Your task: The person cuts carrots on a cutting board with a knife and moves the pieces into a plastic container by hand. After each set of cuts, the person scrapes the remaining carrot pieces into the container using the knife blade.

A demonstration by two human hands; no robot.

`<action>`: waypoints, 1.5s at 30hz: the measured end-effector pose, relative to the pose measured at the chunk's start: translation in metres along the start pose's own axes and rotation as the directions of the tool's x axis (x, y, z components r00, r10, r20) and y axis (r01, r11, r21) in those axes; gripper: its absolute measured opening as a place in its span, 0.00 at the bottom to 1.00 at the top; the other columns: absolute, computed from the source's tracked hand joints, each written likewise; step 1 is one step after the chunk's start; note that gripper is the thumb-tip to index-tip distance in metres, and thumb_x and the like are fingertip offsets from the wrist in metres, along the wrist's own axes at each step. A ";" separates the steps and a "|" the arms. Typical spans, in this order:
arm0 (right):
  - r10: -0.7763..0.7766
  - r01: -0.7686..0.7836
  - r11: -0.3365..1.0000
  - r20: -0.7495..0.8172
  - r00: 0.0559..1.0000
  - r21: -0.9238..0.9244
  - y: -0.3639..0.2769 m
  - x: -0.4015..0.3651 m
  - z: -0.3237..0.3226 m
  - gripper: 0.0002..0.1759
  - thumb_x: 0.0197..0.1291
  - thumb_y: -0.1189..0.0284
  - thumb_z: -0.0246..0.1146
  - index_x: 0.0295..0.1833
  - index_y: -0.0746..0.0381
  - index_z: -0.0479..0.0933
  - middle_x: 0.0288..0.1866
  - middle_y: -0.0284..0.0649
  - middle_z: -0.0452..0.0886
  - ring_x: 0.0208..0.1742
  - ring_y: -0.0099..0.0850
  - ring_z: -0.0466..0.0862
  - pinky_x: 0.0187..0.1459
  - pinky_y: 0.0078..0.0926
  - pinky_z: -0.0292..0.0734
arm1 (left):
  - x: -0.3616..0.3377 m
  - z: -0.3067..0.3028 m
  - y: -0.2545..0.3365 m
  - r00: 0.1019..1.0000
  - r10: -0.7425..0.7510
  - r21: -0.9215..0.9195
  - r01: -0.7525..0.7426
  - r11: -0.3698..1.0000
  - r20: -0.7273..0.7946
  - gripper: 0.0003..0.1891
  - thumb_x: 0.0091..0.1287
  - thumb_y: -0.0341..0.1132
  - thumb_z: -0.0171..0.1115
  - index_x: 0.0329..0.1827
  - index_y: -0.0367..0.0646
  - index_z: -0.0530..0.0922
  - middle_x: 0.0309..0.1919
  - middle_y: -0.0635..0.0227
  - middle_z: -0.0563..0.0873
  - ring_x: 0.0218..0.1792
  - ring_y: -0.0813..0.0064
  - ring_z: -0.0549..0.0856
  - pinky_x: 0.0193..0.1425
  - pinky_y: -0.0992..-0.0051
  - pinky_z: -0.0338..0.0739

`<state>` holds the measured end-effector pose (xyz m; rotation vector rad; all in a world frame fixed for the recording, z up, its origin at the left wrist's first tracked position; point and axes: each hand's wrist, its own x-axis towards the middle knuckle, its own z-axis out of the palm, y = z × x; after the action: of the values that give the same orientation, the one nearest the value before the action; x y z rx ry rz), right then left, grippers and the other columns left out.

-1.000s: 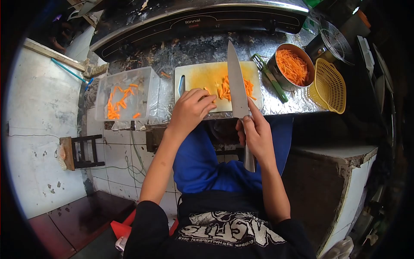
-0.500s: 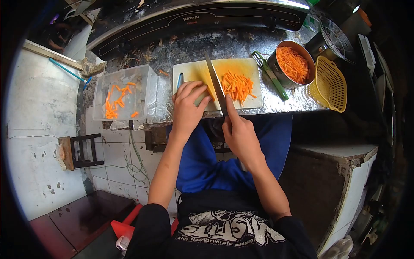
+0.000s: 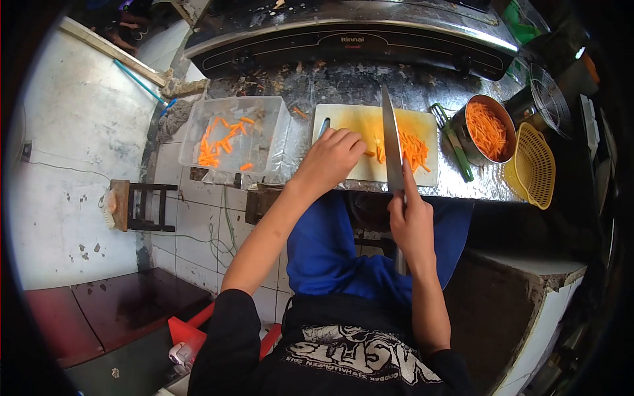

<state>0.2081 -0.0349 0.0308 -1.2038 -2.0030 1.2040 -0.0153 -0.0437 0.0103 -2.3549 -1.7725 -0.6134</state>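
Note:
A white cutting board [image 3: 337, 117] with a yellow-orange stain lies at the counter's front edge. My left hand [image 3: 332, 157] rests on its left half, fingers curled over a piece of carrot [image 3: 369, 153] whose orange end peeks out at the fingertips. My right hand [image 3: 413, 221] grips a large kitchen knife [image 3: 392, 142], forefinger along the blade, tip pointing away from me. The blade stands over the board between a few cut bits on its left and a pile of carrot sticks [image 3: 414, 150] on its right. Most of the held carrot is hidden by my hand.
Left of the board stands a clear plastic box [image 3: 267, 148] with some carrot pieces. To the right are a green-handled peeler [image 3: 456, 146], a metal pot [image 3: 471, 142] full of carrot sticks and a yellow basket [image 3: 543, 175]. A black stove [image 3: 297, 49] borders the back.
The view has swung, so the counter appears farther right and lower. The knife has moved rightward away from my left fingers, and cut carrot bits now show between them.

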 end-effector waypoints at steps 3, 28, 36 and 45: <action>0.001 -0.001 1.000 -0.019 1.000 0.003 0.004 -0.001 -0.001 0.36 0.67 0.82 0.54 0.81 0.65 0.58 0.32 0.59 0.83 0.34 0.52 0.89 0.39 0.35 0.82 | -0.007 0.000 0.003 1.000 -0.027 0.033 0.027 0.999 0.002 0.11 0.60 0.26 0.66 0.46 0.39 0.81 0.41 0.64 0.83 0.47 0.62 0.84 0.54 0.65 0.78; 0.004 -0.006 0.996 0.019 1.000 0.085 0.000 -0.008 0.000 0.33 0.70 0.79 0.56 0.80 0.67 0.59 0.27 0.58 0.79 0.29 0.53 0.85 0.36 0.41 0.79 | -0.011 0.002 0.029 0.843 -0.520 -0.362 0.446 0.819 -0.136 0.12 0.70 0.30 0.66 0.52 0.34 0.87 0.33 0.56 0.89 0.30 0.61 0.89 0.38 0.70 0.83; -0.137 0.139 0.989 0.045 0.990 -0.042 0.000 -0.006 0.031 0.37 0.66 0.81 0.58 0.78 0.76 0.55 0.29 0.62 0.81 0.29 0.58 0.84 0.35 0.54 0.78 | -0.012 -0.008 0.025 0.703 -0.642 -0.519 0.688 0.507 0.305 0.11 0.69 0.33 0.69 0.48 0.33 0.88 0.27 0.64 0.90 0.24 0.80 0.87 0.31 0.78 0.81; -0.172 0.173 0.982 0.016 0.985 -0.080 -0.001 0.014 0.036 0.36 0.65 0.81 0.57 0.77 0.79 0.54 0.28 0.63 0.80 0.28 0.59 0.83 0.33 0.56 0.77 | -0.007 -0.006 0.017 0.857 -0.508 -0.461 0.485 0.743 0.083 0.15 0.61 0.31 0.75 0.52 0.42 0.90 0.43 0.63 0.87 0.43 0.70 0.85 0.50 0.71 0.80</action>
<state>0.1737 -0.0386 0.0140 -1.0384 -2.1320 1.0543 -0.0025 -0.0573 0.0147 -2.0549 -2.4873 -1.2933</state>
